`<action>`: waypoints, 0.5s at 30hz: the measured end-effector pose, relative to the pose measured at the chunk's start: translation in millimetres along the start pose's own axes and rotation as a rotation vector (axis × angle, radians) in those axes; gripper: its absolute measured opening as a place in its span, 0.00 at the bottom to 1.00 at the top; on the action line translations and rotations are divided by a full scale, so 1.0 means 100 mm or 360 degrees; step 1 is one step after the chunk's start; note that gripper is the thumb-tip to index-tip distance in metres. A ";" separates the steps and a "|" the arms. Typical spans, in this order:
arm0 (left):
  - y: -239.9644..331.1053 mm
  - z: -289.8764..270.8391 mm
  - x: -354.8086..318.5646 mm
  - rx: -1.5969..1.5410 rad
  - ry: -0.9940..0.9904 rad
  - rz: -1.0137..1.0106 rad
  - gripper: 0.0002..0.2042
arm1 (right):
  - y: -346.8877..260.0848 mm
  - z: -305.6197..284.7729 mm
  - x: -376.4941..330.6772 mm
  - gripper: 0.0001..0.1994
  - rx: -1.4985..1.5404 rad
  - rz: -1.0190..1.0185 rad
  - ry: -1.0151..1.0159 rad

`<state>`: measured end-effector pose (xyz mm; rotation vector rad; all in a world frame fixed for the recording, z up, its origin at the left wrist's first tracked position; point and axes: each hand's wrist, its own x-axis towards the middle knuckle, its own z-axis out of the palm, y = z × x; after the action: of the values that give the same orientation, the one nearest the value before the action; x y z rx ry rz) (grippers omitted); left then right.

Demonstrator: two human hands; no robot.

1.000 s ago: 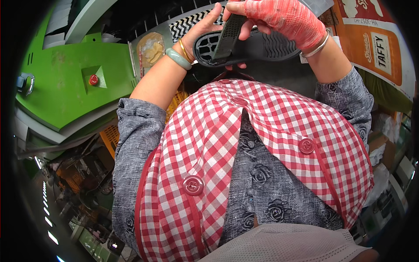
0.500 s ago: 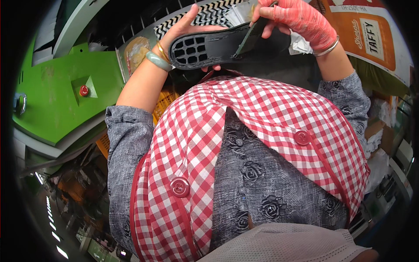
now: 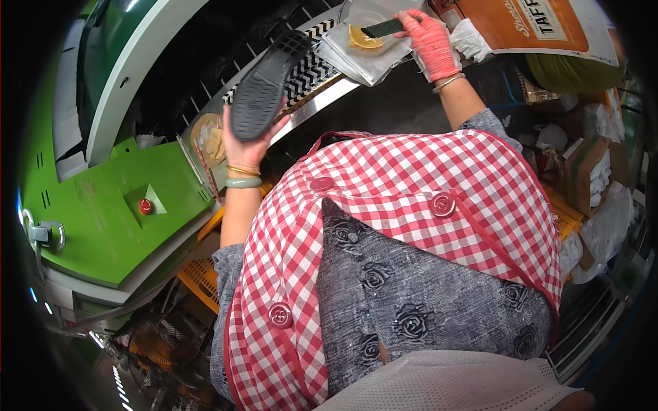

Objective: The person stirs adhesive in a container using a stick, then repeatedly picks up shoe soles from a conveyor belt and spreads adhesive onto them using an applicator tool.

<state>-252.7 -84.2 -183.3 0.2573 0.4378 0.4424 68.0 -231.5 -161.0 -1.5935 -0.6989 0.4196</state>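
Observation:
My left hand [image 3: 240,147] grips a black shoe sole [image 3: 259,103] by its near end, ribbed tread facing up and the gridded end pointing away. My right hand [image 3: 433,49], in a pink-red fingerless covering, holds a dark green glue brush [image 3: 384,28]. The brush's tip reaches a yellow-lined cup [image 3: 363,40] that rests among whitish plastic sheets [image 3: 370,67]. What is inside the cup is too small to tell. The two hands are apart, with the sole on the left and the brush on the right.
A black-and-white zigzag surface [image 3: 317,81] lies beyond the sole. To the left stands a green machine [image 3: 96,219] with a red button [image 3: 145,206]. An orange printed box [image 3: 548,31] is at the far right, with crumpled white paper [image 3: 469,40] beside it.
My left hand has drawn the sole left and turned it from its gridded face to its tread. My right hand has carried the brush off the sole to the yellow cup.

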 end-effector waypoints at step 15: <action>-0.36 -0.29 0.15 -0.0123 -0.0102 -0.0222 0.32 | 0.29 -0.03 -0.01 0.13 -0.0149 0.0174 -0.0014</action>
<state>-241.5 -104.2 -226.1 0.1648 0.3724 0.3131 74.6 -235.7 -189.5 -1.7244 -0.6479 0.4801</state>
